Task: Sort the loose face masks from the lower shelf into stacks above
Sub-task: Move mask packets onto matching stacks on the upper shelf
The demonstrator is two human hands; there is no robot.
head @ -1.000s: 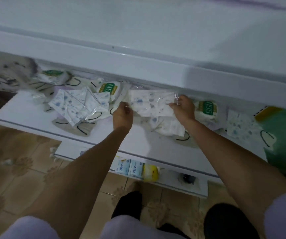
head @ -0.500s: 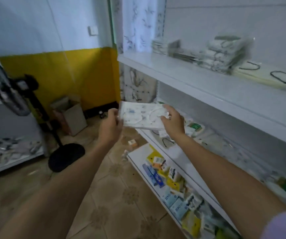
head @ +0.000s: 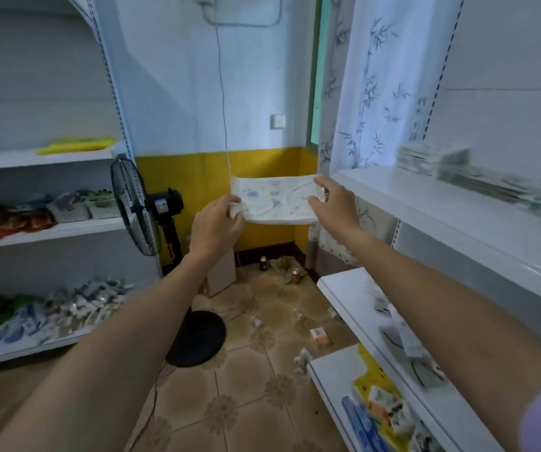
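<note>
Up from the lower shelf (head: 360, 295) we've raised it: our left hand (head: 215, 228) and right hand (head: 336, 203) pinch the ends of the wrapped face mask (head: 275, 200) with curled fingers (head: 320, 183), level with the upper shelf (head: 409, 203) edge, stacks (head: 432, 158) sitting further along.

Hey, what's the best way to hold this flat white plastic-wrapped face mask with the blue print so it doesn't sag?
By its two short ends, one hand from each side. The flat white plastic-wrapped face mask is thin and lies level; the left hand pinches its left end, the right hand its right, which likely stops sagging.
</note>
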